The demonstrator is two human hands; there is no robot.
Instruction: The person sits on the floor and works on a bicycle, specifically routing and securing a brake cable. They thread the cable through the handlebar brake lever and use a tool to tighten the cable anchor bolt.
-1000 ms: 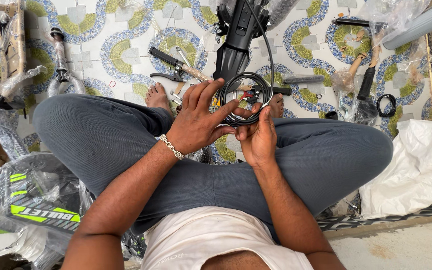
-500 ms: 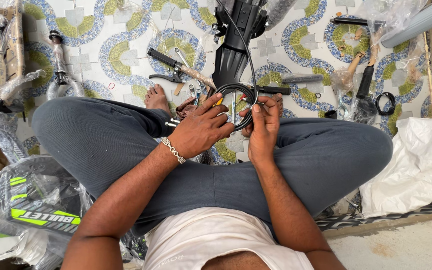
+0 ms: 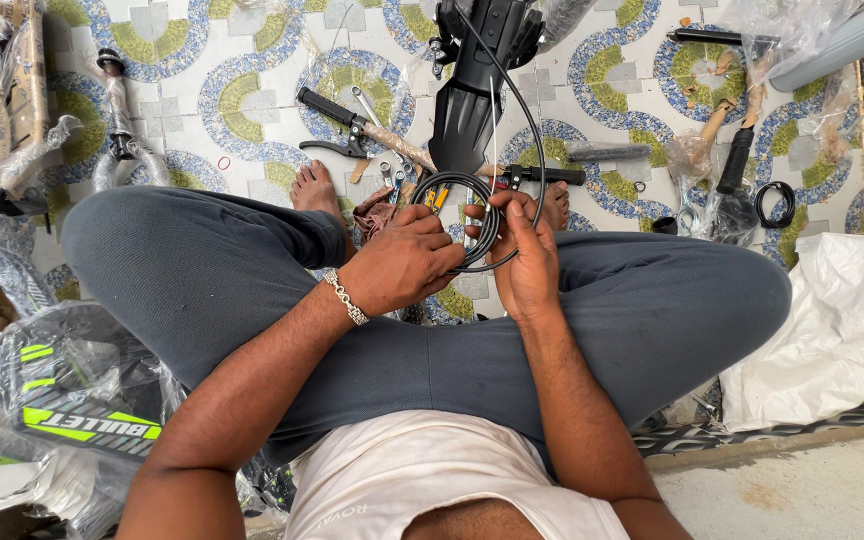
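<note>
I sit cross-legged on a patterned tile floor. Both hands hold a coil of black cable [image 3: 484, 226] above my crossed ankles. My left hand [image 3: 402, 262], with a metal bracelet at the wrist, closes its fingers over the coil's left side. My right hand [image 3: 524, 255] grips the coil's right side, thumb up along it. A loose cable end runs from the coil up toward a black bicycle part [image 3: 477, 85] lying on the floor just beyond my feet.
Pliers [image 3: 337, 128] and small tools lie by my left foot. A wrapped bicycle frame [image 3: 62, 400] sits at lower left, a wrapped metal part [image 3: 117, 130] at left, black grips [image 3: 737, 160] and a small cable ring [image 3: 774, 203] at right, white sacking [image 3: 842, 330] beyond my right knee.
My left hand went from spread fingers over the coil to closed on its left side. The coil turned more edge-on and both hands drew slightly nearer to me.
</note>
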